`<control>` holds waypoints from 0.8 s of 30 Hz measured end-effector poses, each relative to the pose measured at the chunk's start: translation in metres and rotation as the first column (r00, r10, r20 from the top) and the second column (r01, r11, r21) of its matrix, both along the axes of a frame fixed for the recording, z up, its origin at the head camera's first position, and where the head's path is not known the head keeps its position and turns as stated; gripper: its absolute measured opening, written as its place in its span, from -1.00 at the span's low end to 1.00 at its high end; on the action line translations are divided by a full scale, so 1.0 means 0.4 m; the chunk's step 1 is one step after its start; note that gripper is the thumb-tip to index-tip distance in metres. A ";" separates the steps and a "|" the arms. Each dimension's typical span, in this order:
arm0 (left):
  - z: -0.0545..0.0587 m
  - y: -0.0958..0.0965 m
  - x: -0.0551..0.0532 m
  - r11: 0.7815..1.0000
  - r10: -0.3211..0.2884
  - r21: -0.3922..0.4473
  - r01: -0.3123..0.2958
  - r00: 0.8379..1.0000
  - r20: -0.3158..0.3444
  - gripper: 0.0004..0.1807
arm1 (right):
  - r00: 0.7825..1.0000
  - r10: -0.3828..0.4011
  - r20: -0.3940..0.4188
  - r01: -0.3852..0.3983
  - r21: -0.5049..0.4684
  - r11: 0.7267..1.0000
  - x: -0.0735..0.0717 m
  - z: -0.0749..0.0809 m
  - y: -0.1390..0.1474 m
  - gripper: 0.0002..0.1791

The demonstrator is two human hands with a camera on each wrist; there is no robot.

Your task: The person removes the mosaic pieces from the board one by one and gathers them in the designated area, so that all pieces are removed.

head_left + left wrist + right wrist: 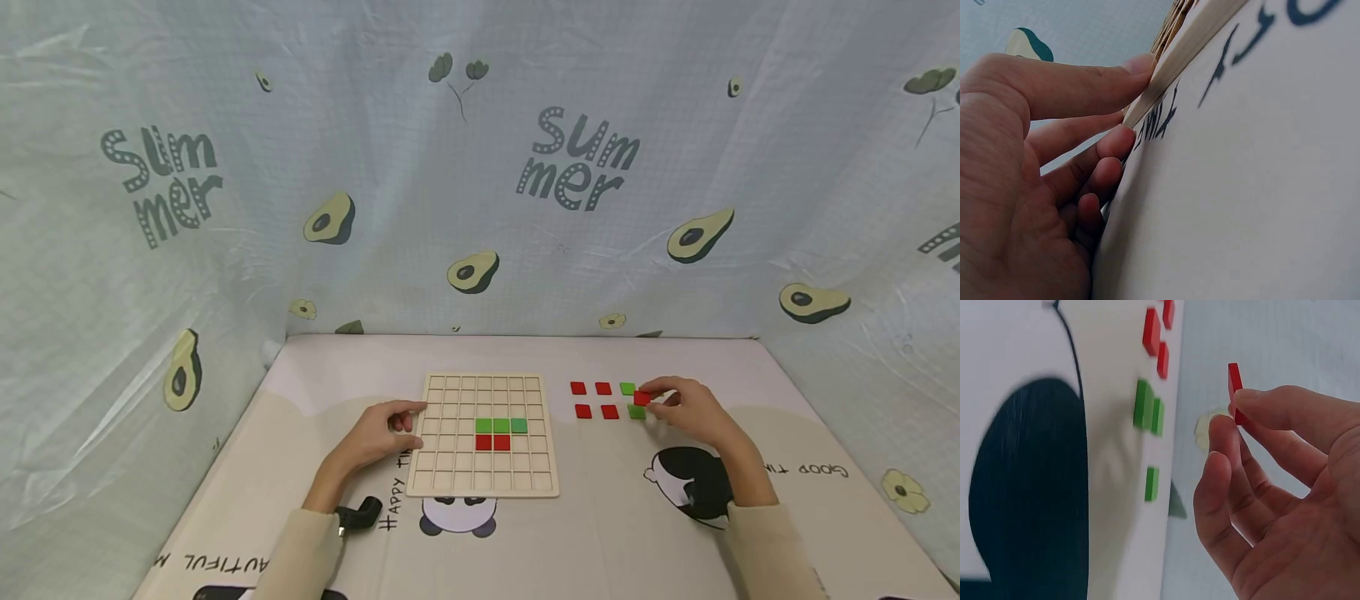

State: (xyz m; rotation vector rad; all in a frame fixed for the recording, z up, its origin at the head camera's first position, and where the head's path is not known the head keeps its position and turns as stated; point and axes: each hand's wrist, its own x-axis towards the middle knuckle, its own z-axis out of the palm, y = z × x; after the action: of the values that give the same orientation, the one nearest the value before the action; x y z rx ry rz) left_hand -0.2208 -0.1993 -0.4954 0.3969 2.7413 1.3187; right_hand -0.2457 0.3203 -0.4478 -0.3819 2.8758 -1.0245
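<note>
A pale wooden grid board (444, 483) lies on the table, with three green tiles (501, 426) in a row and two red tiles (492, 442) directly below. My left hand (378, 432) is at its left side. The thumb and index finger, spread apart, touch the board's edge (1175, 65), and the other fingers bend inward. To the right of the board, my right hand (693, 408) pinches a red tile (1234, 394) between thumb and fingertips, raised over the loose tiles. The held tile stands nearly edge-on in the right wrist view.
Right of the board, loose red tiles (603, 388) and green tiles (637, 412) lie in two rows, partly covered by the right hand. A black curved object (367, 511) is by the left wrist. Printed curtains (525, 292) enclose the table's back and sides.
</note>
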 end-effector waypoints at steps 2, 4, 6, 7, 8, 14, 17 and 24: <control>0.000 0.001 0.000 1.000 0.002 -0.007 -0.002 1.000 -0.003 -0.31 | 1.000 -0.012 0.004 0.012 -0.006 1.000 -0.001 -0.001 0.015 -0.64; 0.000 0.001 0.000 1.000 0.002 -0.012 -0.002 1.000 -0.005 -0.32 | 1.000 -0.024 0.013 0.024 -0.013 1.000 -0.003 -0.004 0.030 -0.62; 0.001 0.002 0.000 1.000 0.001 -0.012 -0.001 1.000 -0.006 -0.32 | 0.999 -0.033 0.021 0.034 -0.015 0.999 -0.005 -0.008 0.043 -0.61; 0.001 0.002 -0.001 1.000 0.001 -0.011 -0.001 1.000 -0.007 -0.32 | 0.999 -0.036 0.024 0.036 -0.016 0.999 -0.006 -0.009 0.049 -0.61; 0.002 0.002 -0.001 1.000 0.000 -0.010 0.000 1.000 -0.009 -0.32 | 0.999 -0.040 0.026 0.040 -0.014 0.999 -0.008 -0.011 0.056 -0.61; 0.002 0.000 -0.001 1.000 -0.005 -0.005 0.005 1.000 -0.011 -0.32 | 0.998 -0.042 0.054 0.043 -0.009 0.999 -0.019 -0.025 0.085 -0.61; 0.000 0.000 -0.001 1.000 -0.003 -0.006 0.003 1.000 -0.009 -0.32 | 0.996 -0.035 0.084 0.036 -0.010 0.999 -0.024 -0.034 0.096 -0.61; -0.001 0.000 -0.002 1.000 0.003 -0.009 -0.003 1.000 -0.005 -0.32 | 0.992 -0.022 0.125 0.024 -0.010 1.000 -0.038 -0.052 0.113 -0.61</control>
State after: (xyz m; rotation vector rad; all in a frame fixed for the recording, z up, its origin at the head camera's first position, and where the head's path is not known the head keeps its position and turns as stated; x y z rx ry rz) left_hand -0.2216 -0.1993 -0.4958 0.3957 2.7517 1.3080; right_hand -0.2609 0.3657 -0.4687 -0.2753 2.7705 -1.0297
